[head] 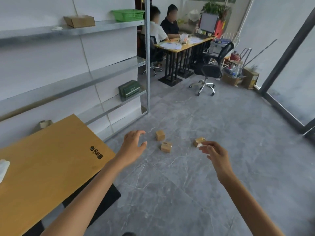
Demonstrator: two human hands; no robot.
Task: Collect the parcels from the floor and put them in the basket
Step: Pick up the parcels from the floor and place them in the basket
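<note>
Three small brown cardboard parcels lie on the grey marbled floor: one at the back, one just in front of it, and one to the right. My left hand hovers open to the left of the first two, fingers spread and curved, holding nothing. My right hand is stretched out with fingers apart; its fingertips overlap the right parcel's near corner in the view, and I cannot tell if they touch. A green plastic basket stands on the top shelf, far above and behind the parcels.
A wooden table is at my left. Metal shelves run along the left wall, holding a cardboard box and a green box. Two people sit at a far desk; an office chair stands beyond the parcels.
</note>
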